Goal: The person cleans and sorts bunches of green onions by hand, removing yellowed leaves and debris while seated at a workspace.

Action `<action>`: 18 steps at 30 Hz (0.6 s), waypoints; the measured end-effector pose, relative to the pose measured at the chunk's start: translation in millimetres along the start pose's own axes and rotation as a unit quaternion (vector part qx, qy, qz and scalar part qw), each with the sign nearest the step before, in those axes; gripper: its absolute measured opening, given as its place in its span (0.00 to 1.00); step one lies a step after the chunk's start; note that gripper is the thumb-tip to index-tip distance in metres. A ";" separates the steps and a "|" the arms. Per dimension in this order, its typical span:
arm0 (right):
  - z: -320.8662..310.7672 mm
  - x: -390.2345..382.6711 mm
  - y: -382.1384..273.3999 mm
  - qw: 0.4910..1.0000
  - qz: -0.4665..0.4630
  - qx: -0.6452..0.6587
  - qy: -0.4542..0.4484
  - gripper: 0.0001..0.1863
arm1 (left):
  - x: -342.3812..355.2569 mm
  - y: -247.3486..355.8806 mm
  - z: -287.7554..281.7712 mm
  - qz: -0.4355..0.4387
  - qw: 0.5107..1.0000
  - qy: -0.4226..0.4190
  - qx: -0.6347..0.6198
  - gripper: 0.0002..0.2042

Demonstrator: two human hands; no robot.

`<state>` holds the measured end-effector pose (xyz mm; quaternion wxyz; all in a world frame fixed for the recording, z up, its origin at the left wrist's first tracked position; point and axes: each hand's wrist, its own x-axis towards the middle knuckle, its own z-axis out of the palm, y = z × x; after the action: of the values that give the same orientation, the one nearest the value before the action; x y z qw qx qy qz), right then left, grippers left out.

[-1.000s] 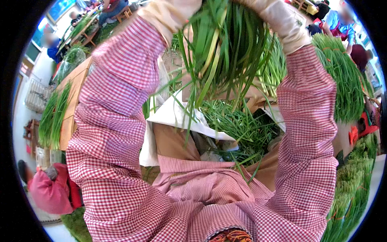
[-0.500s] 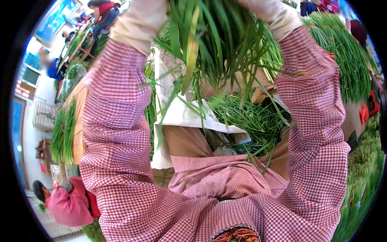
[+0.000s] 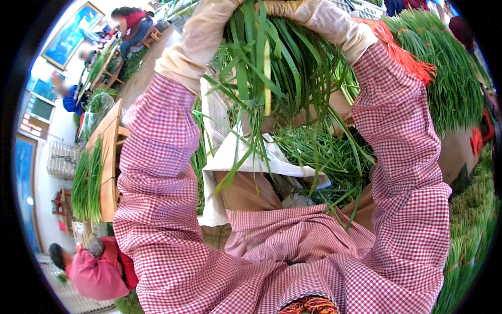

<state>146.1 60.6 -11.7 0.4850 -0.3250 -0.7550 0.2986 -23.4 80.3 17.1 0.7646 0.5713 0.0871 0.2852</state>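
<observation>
Both my hands, in pale gloves, are raised at the top of the view around a bunch of long green leaves (image 3: 282, 63), with a yellowed blade among them, hanging down. My left hand (image 3: 219, 15) is closed at the bunch's upper left, my right hand (image 3: 298, 13) at its upper right; their fingertips are partly hidden. Below the bunch, loose cut greens (image 3: 319, 152) lie over my lap beside a white cloth (image 3: 232, 154).
A wooden board with greens (image 3: 107, 172) stands at left, a person in pink (image 3: 99, 269) below it. Other people work at back left (image 3: 130, 31). Stacked tied bundles (image 3: 444, 73) and red-orange strands (image 3: 392, 49) are at right, a white crate (image 3: 366, 8) behind.
My hands and the bunch have shifted about; my right hand has come lower and inward. The view has shifted, and the red-orange strands now show beside my right wrist.
</observation>
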 end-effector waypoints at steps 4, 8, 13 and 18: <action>-8.0 -3.5 -7.4 0.993 0.062 0.064 -0.074 0.27 | -4.1 12.7 -0.1 -0.045 0.999 -0.017 -0.003 0.13; -4.9 -4.7 -9.4 0.991 0.037 0.102 -0.075 0.24 | 6.1 7.7 13.0 -0.018 0.999 -0.029 -0.002 0.13; -19.5 -6.8 -58.3 0.946 0.056 -0.304 -0.098 0.24 | 8.9 -2.1 34.0 0.030 0.999 0.040 -0.013 0.12; -16.4 -34.1 -91.8 0.996 0.001 -0.052 0.075 0.49 | 10.2 14.9 26.0 0.172 0.972 0.084 0.136 0.12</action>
<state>153.7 -19.8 46.0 0.5223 -0.3721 -0.7307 0.2342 -8.1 67.1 41.4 0.6094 0.6505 0.0891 0.4445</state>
